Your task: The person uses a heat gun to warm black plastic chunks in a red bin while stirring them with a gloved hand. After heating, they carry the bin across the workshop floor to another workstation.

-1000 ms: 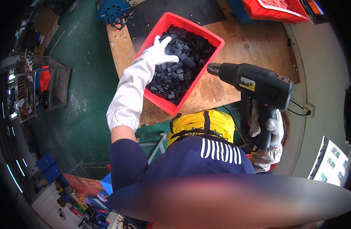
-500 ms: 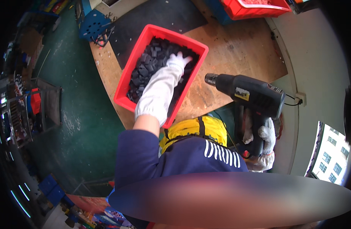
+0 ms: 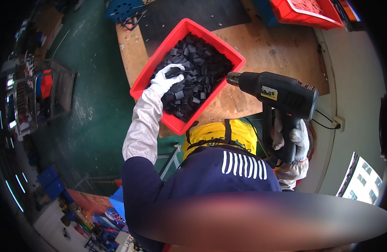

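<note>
A red plastic bin (image 3: 139, 80) holds many small black pieces (image 3: 193, 67), short and roughly square or tube-like. My left hand (image 3: 163, 82), in a white glove, is inside the bin near its left wall, with fingers curled round some of the black pieces. My right hand (image 3: 301, 139), also gloved, grips the handle of a black heat gun (image 3: 286, 96). The gun's metal nozzle faces left and appears close to the bin's right rim; whether it touches cannot be made out.
The bin rests on a wooden table (image 3: 277, 54) with a black mat (image 3: 202, 12) at the back. Another red bin (image 3: 286, 14) with pinkish-red pieces stands at the far right. A cord runs from the gun side toward a wall socket (image 3: 339, 122). A metal cart (image 3: 59, 92) stands left.
My left hand has moved left across the bin, from the right part of the pile to the left wall, and its spread fingers have closed on black pieces. My right hand still holds the heat gun.
</note>
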